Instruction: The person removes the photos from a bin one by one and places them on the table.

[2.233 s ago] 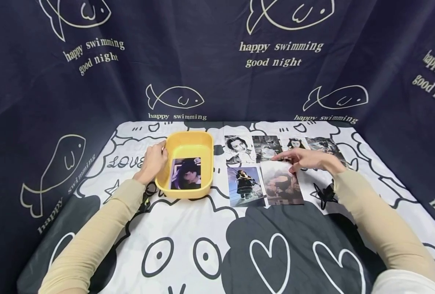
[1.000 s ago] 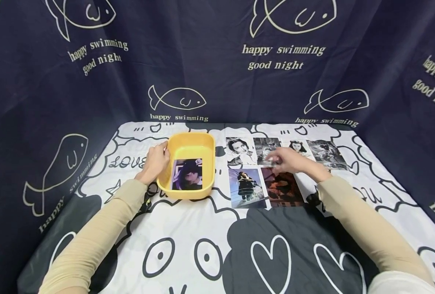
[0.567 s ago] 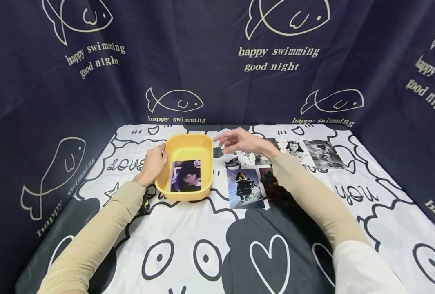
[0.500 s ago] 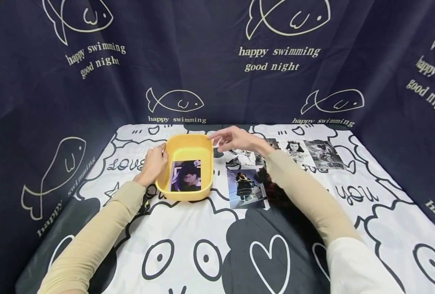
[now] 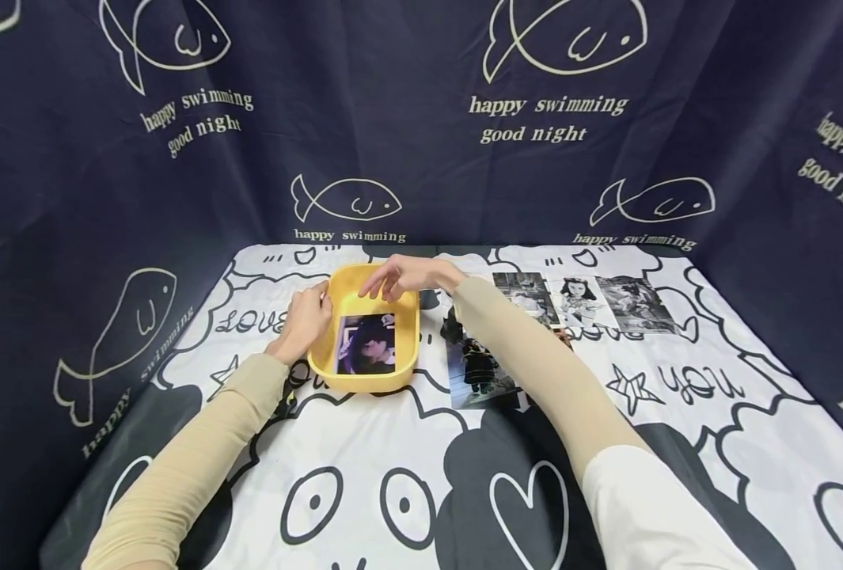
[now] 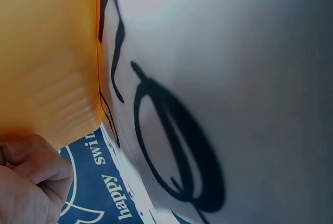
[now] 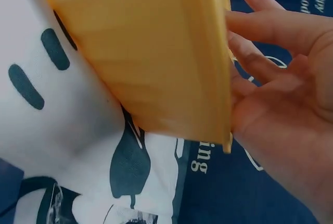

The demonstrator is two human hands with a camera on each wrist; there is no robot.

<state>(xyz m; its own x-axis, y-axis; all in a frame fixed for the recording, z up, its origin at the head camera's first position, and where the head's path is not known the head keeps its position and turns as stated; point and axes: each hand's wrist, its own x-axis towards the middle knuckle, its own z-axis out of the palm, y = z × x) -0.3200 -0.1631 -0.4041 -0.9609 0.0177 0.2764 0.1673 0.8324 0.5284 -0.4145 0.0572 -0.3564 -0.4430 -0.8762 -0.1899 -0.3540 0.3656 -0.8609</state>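
My left hand (image 5: 305, 323) grips the left rim of a yellow plastic bin (image 5: 366, 383); its curled fingers also show against the bin's wall in the left wrist view. Inside the bin lies a purple-toned photo (image 5: 368, 348) of a dark-haired person. My right hand (image 5: 410, 275) hovers over the bin's back right part, fingers loosely bent and nothing visible between them. In the right wrist view its fingers are close by the bin's rim. Right of the bin, a blue-toned photo (image 5: 476, 377) lies on the table, partly covered by my right forearm.
Behind the forearm, a row of black-and-white photos includes a street scene (image 5: 519, 291), a portrait with a wreath (image 5: 582, 304) and a dark scene (image 5: 635, 305). A reddish photo is mostly hidden by the sleeve. Navy curtain (image 5: 435, 142) encloses the patterned tablecloth (image 5: 364, 443).
My right hand has left the reddish photo in the lower row and moved left across the table to above the bin. My left hand keeps its grip on the rim.
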